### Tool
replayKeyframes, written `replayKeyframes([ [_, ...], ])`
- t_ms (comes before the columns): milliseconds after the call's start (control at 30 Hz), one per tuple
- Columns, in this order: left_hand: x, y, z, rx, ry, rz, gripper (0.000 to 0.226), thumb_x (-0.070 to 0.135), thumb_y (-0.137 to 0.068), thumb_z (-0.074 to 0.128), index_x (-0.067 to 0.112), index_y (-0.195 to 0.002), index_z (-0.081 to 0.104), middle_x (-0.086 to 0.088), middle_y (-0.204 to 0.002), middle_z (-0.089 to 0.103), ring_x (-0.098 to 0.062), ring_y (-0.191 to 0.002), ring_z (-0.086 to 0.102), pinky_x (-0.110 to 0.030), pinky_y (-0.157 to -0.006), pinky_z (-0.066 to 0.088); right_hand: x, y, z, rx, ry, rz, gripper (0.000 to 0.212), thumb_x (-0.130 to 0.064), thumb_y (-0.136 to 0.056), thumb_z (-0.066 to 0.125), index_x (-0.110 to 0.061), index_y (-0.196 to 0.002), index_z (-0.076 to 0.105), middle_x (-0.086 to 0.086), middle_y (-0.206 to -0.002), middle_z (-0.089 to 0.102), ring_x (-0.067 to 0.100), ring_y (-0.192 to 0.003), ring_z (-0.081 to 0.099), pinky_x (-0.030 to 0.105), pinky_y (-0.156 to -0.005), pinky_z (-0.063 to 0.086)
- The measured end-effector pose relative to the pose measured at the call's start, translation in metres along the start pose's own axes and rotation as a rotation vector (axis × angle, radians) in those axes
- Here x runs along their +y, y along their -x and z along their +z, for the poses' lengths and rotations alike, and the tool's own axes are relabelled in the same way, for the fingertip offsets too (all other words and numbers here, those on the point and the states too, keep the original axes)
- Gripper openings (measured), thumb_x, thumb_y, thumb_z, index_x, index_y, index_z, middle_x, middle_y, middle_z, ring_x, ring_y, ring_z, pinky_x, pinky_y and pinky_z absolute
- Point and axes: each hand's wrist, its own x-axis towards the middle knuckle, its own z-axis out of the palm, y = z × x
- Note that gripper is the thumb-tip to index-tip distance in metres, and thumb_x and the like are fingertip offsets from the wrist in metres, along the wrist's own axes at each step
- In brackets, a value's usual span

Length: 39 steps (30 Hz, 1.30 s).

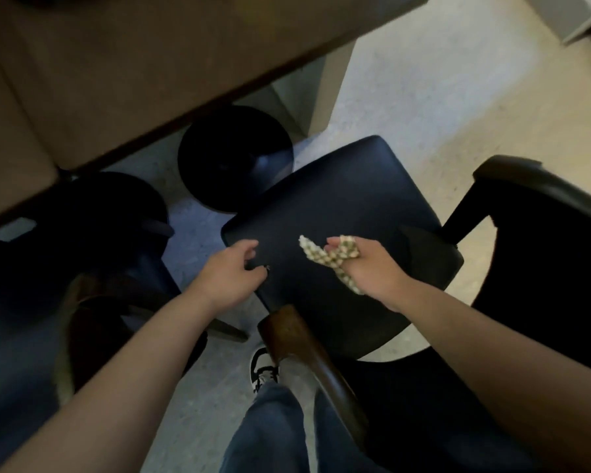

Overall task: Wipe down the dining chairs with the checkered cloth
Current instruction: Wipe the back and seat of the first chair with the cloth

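Observation:
A dining chair with a dark padded seat (342, 213) and a brown wooden backrest (307, 356) stands in front of me, pulled out from the table. My right hand (369, 271) holds the bunched checkered cloth (325, 256) above the seat's middle; the cloth is wrapped over the fingers and one end sticks out to the left. My left hand (229, 274) hovers over the seat's left edge with its fingers loosely curled, holding nothing that I can see.
A brown table (116, 70) fills the upper left, with its round black pedestal base (234, 162) beneath. Another dark chair (539, 240) stands at the right, and a third (65, 254) at the left. My leg and shoe (263, 370) are beside the backrest.

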Motion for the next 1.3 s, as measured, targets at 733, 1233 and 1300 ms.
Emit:
replayKeyframes([
  [733, 0.229, 0.060, 0.233, 0.056, 0.343, -0.099, 0.052, 0.021, -0.092, 0.061, 0.018, -0.141, 0.044, 0.004, -0.122, 0.062, -0.006, -0.098, 0.059, -0.013, -0.067, 0.043, 0.088, 0.121, -0.280, 0.144, 0.916, -0.435, 0.057, -0.024, -0.096, 0.037, -0.023, -0.150, 0.020, 0.003, -0.119, 0.061, 0.028, -0.103, 0.060, 0.035, -0.088, 0.043],
  [1233, 0.202, 0.004, 0.344, -0.197, 0.151, -0.277, 0.046, 0.038, -0.105, 0.035, 0.006, -0.118, 0.065, -0.012, -0.127, 0.062, -0.029, -0.115, 0.059, -0.031, -0.096, 0.042, 0.140, 0.105, -0.274, 0.309, 0.835, -0.597, 0.040, -0.034, -0.082, 0.046, -0.022, -0.117, 0.063, -0.004, -0.105, 0.067, 0.012, -0.112, 0.054, 0.035, -0.119, -0.001],
  [1300, 0.196, -0.005, 0.345, -0.260, 0.171, -0.327, 0.054, 0.052, -0.101, 0.035, 0.013, -0.126, 0.063, -0.011, -0.133, 0.059, -0.023, -0.115, 0.058, -0.028, -0.099, 0.041, 0.140, 0.105, -0.273, 0.313, 0.854, -0.577, 0.042, -0.035, -0.082, 0.044, -0.023, -0.117, 0.063, -0.006, -0.107, 0.067, 0.010, -0.116, 0.052, 0.038, -0.119, -0.003],
])
